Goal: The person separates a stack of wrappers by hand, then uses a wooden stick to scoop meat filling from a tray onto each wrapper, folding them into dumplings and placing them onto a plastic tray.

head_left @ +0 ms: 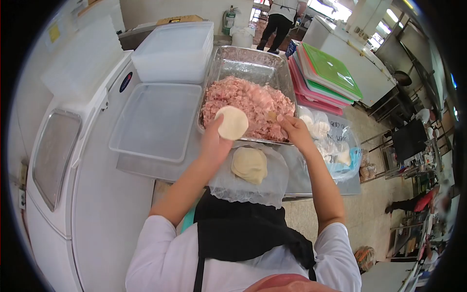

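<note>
A round, pale dough wrapper (pixel 233 123) lies in my left hand (pixel 216 141), just over the near left edge of the metal tray (pixel 253 61). Pink ground meat (pixel 248 95) fills the tray's near part. My right hand (pixel 296 132) pinches a small flat tool (pixel 272 116) at the meat's right side. On a plastic sheet (pixel 275 170) in front of me rests a stack of wrappers (pixel 249 165).
Left of the tray are an open plastic container (pixel 151 121) and stacked containers (pixel 172 51). Coloured lids (pixel 331 70) and a plastic bag of white pieces (pixel 335 141) are at the right. A person (pixel 279 22) stands at the back. A white freezer (pixel 104 194) borders the left.
</note>
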The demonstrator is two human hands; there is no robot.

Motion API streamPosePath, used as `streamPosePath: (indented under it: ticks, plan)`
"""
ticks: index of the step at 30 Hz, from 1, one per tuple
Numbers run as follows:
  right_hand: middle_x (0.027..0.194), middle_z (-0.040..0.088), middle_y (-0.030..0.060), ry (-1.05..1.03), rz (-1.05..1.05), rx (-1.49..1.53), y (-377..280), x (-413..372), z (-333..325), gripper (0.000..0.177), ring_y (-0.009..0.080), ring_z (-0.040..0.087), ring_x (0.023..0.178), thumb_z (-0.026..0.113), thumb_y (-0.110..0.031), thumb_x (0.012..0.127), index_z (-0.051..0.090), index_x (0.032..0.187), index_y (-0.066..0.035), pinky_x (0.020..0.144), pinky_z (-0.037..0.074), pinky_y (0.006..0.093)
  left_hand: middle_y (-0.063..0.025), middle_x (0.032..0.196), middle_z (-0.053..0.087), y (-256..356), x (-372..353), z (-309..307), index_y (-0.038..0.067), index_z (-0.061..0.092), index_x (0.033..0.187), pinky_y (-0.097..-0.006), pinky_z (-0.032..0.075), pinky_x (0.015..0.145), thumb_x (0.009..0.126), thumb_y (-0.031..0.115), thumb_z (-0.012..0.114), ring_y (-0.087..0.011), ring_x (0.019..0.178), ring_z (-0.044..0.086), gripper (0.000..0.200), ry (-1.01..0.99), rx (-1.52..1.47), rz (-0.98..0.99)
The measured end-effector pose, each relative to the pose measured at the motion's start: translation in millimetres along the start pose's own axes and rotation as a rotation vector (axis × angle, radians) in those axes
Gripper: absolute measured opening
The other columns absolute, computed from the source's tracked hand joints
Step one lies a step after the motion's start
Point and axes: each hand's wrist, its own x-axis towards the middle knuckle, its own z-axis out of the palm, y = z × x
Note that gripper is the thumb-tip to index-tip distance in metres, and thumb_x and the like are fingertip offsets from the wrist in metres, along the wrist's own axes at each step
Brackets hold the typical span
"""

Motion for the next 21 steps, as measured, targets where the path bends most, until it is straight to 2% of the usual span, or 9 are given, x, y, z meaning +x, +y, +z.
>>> streamPosePath:
  ticks: [2, 3, 6, 9, 12, 14, 16, 18, 21]
  plan:
    - [0.062, 0.044, -0.0068, 0.029, 0.006, 0.02, -4, 1, -1, 0.034, 0.004, 0.038, 0.057, 0.058, -0.036, 0.098, 0.07, 0.095, -0.004, 0.052, 0.03, 0.0232, -0.0178, 0.131, 0.055, -1, 14, 12, -0.002, 0.045, 0.132, -0.0461, 0.043, 0.109, 0.101, 0.017, 0.046, -0.0303, 0.124, 0.054, 0.036, -0.066, -0.015, 0.008]
    - [0.063, 0.045, -0.0072, 0.042, 0.011, 0.032, -5, -2, -1, 0.032, 0.0031, 0.037, 0.056, 0.058, -0.035, 0.099, 0.069, 0.098, -0.005, 0.05, 0.028, 0.0221, -0.018, 0.132, 0.054, -4, 15, 22, -0.002, 0.045, 0.132, -0.0468, 0.042, 0.109, 0.102, 0.018, 0.044, -0.0308, 0.125, 0.053, 0.036, -0.031, -0.026, -0.014]
    - [0.069, 0.049, -0.0069, 0.036, 0.014, 0.156, -9, -12, 13, 0.03, 0.003, 0.039, 0.06, 0.059, -0.033, 0.098, 0.07, 0.105, -0.005, 0.053, 0.031, 0.0211, -0.0184, 0.134, 0.052, -13, 22, 52, -0.002, 0.044, 0.132, -0.0482, 0.04, 0.11, 0.104, 0.023, 0.039, -0.0319, 0.126, 0.051, 0.038, 0.001, -0.092, -0.044]
    - [0.076, 0.059, -0.0026, 0.048, -0.146, -0.097, -8, -25, 27, 0.027, 0.0068, 0.049, 0.067, 0.06, -0.026, 0.098, 0.069, 0.111, -0.004, 0.06, 0.04, 0.0238, -0.0182, 0.134, 0.051, -16, 28, 64, -0.001, 0.045, 0.132, -0.0485, 0.04, 0.109, 0.105, 0.032, 0.033, -0.0322, 0.126, 0.05, 0.044, -0.033, -0.192, -0.055]
    - [0.087, 0.067, 0.0066, 0.201, -0.539, -0.457, 17, -26, 21, 0.024, 0.019, 0.061, 0.074, 0.06, -0.019, 0.096, 0.067, 0.115, -0.005, 0.066, 0.048, 0.0323, -0.0174, 0.13, 0.052, -10, 28, 73, 0.001, 0.047, 0.13, -0.0488, 0.04, 0.107, 0.104, 0.043, 0.029, -0.0321, 0.123, 0.051, 0.052, -0.002, -0.2, -0.096]
    - [0.091, 0.066, 0.0112, 0.148, -0.517, -0.618, -1, -38, 8, 0.023, 0.0287, 0.063, 0.079, 0.06, -0.016, 0.094, 0.067, 0.114, -0.006, 0.067, 0.05, 0.0384, -0.0166, 0.127, 0.053, -5, 40, 55, 0.003, 0.048, 0.127, -0.0487, 0.04, 0.105, 0.103, 0.048, 0.027, -0.0322, 0.12, 0.051, 0.056, -0.012, -0.14, -0.068]
    - [0.091, 0.065, 0.0137, 0.128, -0.446, -0.817, -30, -56, -5, 0.023, 0.0347, 0.064, 0.082, 0.06, -0.015, 0.093, 0.067, 0.113, -0.007, 0.067, 0.051, 0.0429, -0.0155, 0.126, 0.054, -7, 87, -2, 0.005, 0.051, 0.123, -0.0543, 0.038, 0.105, 0.101, 0.053, 0.029, -0.0349, 0.119, 0.05, 0.057, -0.653, -0.431, -0.17]
    - [0.088, 0.064, 0.0141, 0.137, -0.319, -1.039, -55, -71, -5, 0.024, 0.0372, 0.063, 0.084, 0.06, -0.015, 0.091, 0.066, 0.113, -0.008, 0.066, 0.051, 0.0458, -0.015, 0.126, 0.054, 0, 66, 30, 0.005, 0.053, 0.121, -0.0552, 0.038, 0.104, 0.101, 0.054, 0.031, -0.0361, 0.12, 0.05, 0.057, 0.023, -0.124, 0.113]
    - [0.085, 0.062, 0.0133, 0.153, -0.411, -0.959, -37, -63, 16, 0.022, 0.0358, 0.064, 0.081, 0.059, -0.014, 0.09, 0.063, 0.111, -0.008, 0.065, 0.051, 0.0463, -0.0145, 0.127, 0.054, 4, 36, 66, 0.005, 0.055, 0.12, -0.0559, 0.036, 0.106, 0.098, 0.057, 0.036, -0.0369, 0.121, 0.049, 0.059, 0.072, -0.048, -0.025]
